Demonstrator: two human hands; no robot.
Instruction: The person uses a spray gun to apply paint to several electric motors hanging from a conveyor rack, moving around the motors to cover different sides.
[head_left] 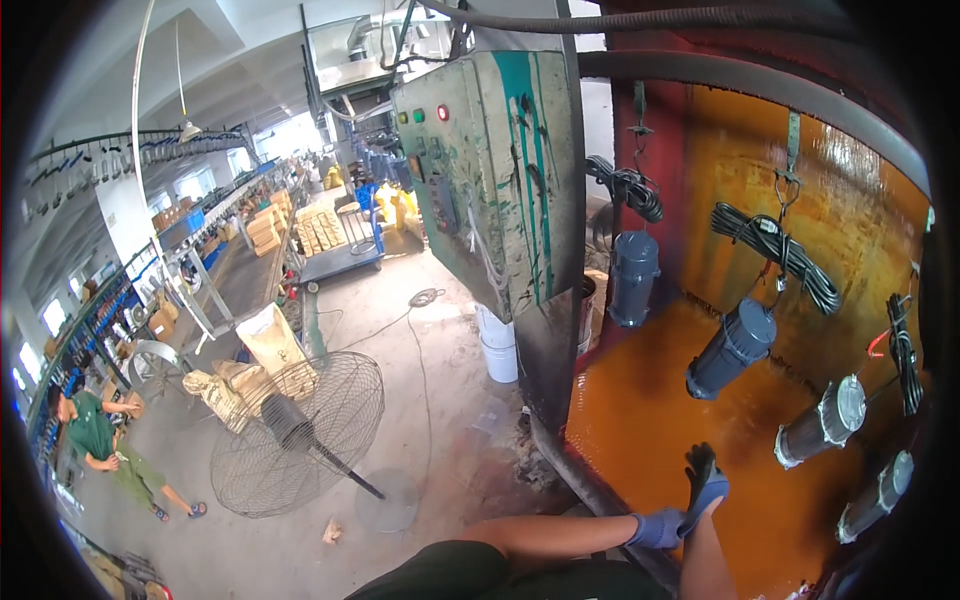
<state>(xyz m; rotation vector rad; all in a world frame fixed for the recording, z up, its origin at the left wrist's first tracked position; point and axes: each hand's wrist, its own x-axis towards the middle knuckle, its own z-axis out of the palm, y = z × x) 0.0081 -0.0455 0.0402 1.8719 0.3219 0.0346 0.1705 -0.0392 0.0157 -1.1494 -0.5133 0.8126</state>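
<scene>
My left hand (658,528), in a blue-grey work glove, reaches across to my right wrist. Its dark fingers close on the cuff of the right glove (712,490). My right hand (704,474) points upward with its fingers stretched out and dark on the finger side; it holds nothing that I can see. Beyond the hands, dark cylindrical pump-like units hang from hooks: one at the back (634,278), a tilted one in the middle (735,345), and two greyer ones, wrapped in places, at the right (822,422). Coiled black cables (775,255) hang with them.
An orange-stained booth floor (640,420) and wall surround the hanging units. A paint-streaked control cabinet (490,180) stands left of the booth, by a white bucket (497,345). A caged floor fan (297,430), paper sacks (275,345), a loaded cart (340,262) and a person in green (100,435) are farther left.
</scene>
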